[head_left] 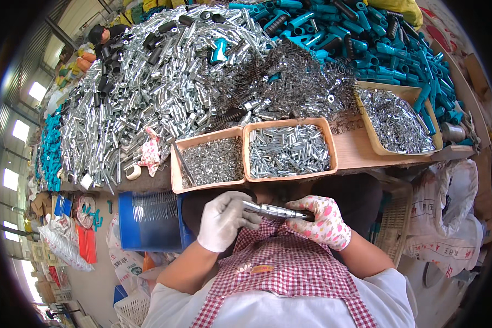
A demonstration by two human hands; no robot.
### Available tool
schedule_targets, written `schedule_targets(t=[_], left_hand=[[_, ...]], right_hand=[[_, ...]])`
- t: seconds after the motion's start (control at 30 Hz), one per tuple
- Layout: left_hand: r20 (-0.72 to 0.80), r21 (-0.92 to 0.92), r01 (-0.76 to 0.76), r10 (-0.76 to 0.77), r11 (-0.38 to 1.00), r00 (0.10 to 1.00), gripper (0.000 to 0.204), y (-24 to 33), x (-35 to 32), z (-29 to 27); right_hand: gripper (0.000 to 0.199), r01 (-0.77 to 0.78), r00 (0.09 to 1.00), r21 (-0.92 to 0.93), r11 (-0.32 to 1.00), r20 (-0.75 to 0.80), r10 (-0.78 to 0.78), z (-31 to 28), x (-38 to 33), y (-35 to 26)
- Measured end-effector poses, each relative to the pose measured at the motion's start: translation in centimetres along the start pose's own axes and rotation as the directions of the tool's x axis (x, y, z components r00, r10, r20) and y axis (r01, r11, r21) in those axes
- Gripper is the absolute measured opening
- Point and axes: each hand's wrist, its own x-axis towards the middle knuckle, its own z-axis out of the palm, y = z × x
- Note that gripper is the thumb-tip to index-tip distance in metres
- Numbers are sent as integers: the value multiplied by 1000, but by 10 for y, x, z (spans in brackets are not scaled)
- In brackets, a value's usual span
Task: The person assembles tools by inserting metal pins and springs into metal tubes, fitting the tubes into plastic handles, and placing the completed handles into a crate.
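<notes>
Metal rod | silver, shiny, stepped | left grip, right grip: curled around it

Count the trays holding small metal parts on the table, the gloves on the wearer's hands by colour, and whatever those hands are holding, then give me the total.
Trays of small metal parts (left tray, middle tray, right tray): 3
White glove: 1
Pink-flowered glove: 1
Held silvery cylinder: 1
Total: 6
</notes>
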Motion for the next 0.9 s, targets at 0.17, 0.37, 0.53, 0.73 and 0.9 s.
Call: schedule_targets(t=[0.17, 0.37, 0.53, 0.73, 0.9], left_hand=[[241, -172, 103, -60, 980, 969, 25, -6, 14, -19], [102, 195, -84, 65, 977, 993, 33, -13, 8, 10], [20, 105, -67, 65, 992, 998, 34, -7, 10, 22], [44, 197, -113, 106, 974, 993, 32, 1, 16, 42], [199, 314, -116, 54, 942, 979, 33, 20, 35, 63]], right_hand=[[40, -25, 998, -8, 1000, 53, 26, -5, -2, -9], [42, -22, 1000, -21, 1000, 10, 22, -2, 0, -11], [68, 42, 998, -107, 993, 44, -37, -11, 2, -13], [51, 412, 886, -334, 847, -70, -459, -14, -1, 16], [42, 337, 884, -226, 914, -258, -390, -26, -2, 23]])
